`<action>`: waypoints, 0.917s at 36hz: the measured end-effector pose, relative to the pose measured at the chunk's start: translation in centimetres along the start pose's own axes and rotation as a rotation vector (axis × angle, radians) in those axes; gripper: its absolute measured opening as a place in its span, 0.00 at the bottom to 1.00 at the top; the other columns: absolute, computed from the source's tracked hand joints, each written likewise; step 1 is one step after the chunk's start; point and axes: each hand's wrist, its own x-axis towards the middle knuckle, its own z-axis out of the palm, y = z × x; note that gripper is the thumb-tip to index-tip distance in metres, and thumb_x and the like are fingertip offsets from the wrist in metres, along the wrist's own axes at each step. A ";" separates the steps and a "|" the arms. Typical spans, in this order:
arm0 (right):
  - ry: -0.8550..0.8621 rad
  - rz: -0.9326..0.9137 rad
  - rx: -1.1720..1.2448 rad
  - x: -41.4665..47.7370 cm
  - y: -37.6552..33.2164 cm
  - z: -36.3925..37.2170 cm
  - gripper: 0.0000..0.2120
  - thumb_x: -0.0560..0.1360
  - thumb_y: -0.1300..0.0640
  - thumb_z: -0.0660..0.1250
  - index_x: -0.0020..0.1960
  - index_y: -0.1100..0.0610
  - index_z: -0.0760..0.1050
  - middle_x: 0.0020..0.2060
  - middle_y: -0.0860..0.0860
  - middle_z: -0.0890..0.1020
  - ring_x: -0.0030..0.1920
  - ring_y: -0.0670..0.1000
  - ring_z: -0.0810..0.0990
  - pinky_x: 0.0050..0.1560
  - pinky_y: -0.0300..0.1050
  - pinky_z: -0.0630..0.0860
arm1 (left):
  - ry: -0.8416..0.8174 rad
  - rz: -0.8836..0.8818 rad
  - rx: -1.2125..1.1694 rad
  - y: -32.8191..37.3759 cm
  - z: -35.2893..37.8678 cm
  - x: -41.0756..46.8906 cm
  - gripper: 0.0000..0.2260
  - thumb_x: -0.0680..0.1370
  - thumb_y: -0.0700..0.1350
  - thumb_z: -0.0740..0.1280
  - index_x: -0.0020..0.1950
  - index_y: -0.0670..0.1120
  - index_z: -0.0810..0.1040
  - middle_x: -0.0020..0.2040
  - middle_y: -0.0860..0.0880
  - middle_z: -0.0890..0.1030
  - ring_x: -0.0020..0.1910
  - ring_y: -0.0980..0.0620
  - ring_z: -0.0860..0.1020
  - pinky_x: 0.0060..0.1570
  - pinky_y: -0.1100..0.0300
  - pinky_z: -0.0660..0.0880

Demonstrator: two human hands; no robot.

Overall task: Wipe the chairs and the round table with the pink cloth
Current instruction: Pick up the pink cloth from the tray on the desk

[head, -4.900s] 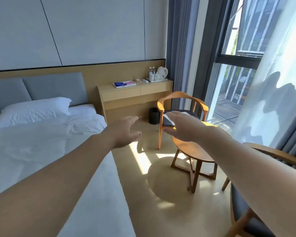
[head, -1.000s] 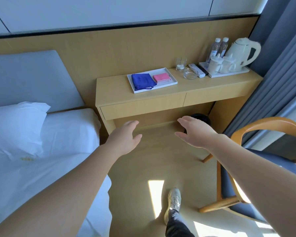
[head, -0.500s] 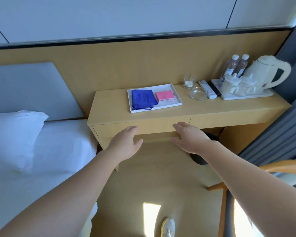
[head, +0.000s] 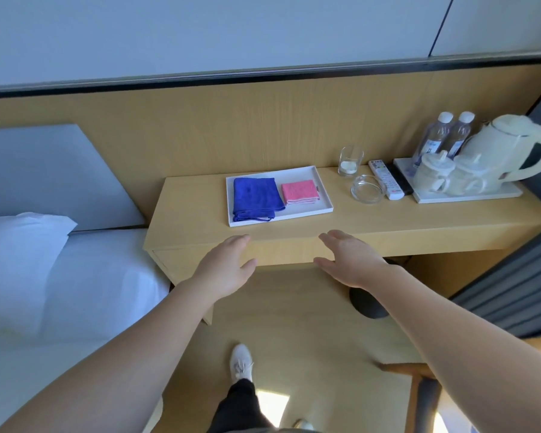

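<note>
A folded pink cloth [head: 300, 192] lies in a white tray [head: 324, 195] on the wooden desk [head: 388, 223], beside a folded blue cloth [head: 255, 196]. My left hand [head: 224, 268] and my right hand [head: 349, 259] are held out in front of the desk's front edge, fingers straight, holding nothing, a little short of the tray. A corner of one wooden chair [head: 419, 389] shows at the bottom right. The round table is out of view.
On the desk's right stand a glass [head: 350, 160], a glass ashtray [head: 367, 189], a remote [head: 386, 179] and a tray with a kettle [head: 509, 151], cups and two bottles. A bed [head: 60, 292] lies to the left. A black bin [head: 367, 303] sits under the desk.
I have walked from the round table and chairs up to the desk. The tray with the cloths is now closer and both hands have come nearer to the desk's edge.
</note>
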 end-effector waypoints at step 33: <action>-0.144 0.021 -0.105 27.9 6.6 -1.7 0.25 0.82 0.54 0.55 0.77 0.54 0.55 0.78 0.53 0.54 0.73 0.56 0.63 0.65 0.52 0.70 | -0.178 0.057 -0.063 -3.0 1.2 26.2 0.23 0.80 0.51 0.61 0.74 0.50 0.62 0.73 0.54 0.65 0.70 0.53 0.65 0.64 0.60 0.64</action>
